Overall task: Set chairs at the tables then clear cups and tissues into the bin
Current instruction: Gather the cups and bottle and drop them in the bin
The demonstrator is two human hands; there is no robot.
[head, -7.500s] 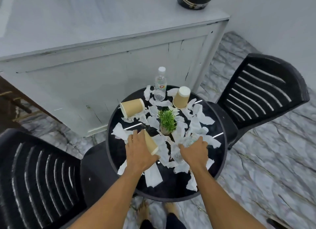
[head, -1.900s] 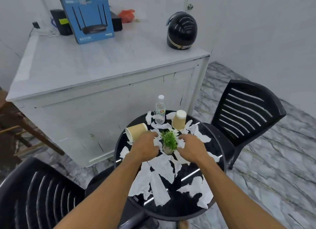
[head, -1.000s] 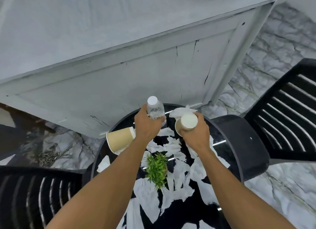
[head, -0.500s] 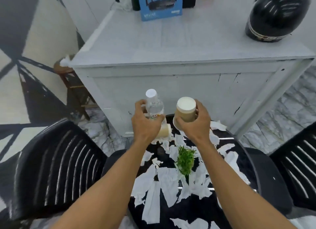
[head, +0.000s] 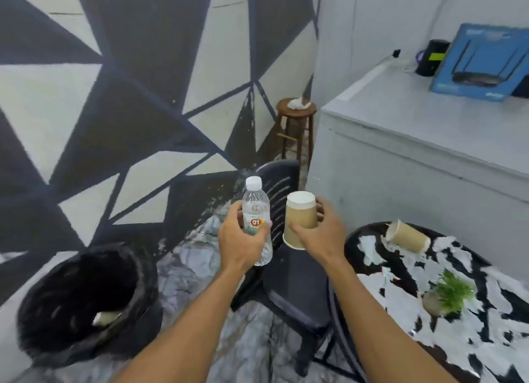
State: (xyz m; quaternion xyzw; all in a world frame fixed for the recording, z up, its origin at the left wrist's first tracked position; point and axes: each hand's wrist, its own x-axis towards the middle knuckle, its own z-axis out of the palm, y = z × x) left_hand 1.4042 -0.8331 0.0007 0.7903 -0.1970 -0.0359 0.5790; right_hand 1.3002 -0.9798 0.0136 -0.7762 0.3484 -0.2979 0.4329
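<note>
My left hand point(head: 239, 241) grips a clear plastic water bottle point(head: 255, 211) upright. My right hand point(head: 320, 234) holds a brown paper cup point(head: 300, 218) upside down. Both are held in the air above a black chair point(head: 286, 279), left of the round black table point(head: 353, 248). A black bin point(head: 86, 299) lined with a bag stands on the floor at lower left, with something pale inside. On the table lie another brown paper cup point(head: 408, 236) on its side and several torn white tissues point(head: 446, 334).
A small green plant point(head: 448, 295) in a pot stands on the table. A grey counter point(head: 423, 153) with a blue box point(head: 483, 62) is at the right. A wooden stool point(head: 296, 128) stands by the patterned wall. The floor is marbled.
I have lifted the bottle and the cup off the table and turned left. The bin and the patterned wall have come into view, and the table has slid to the right.
</note>
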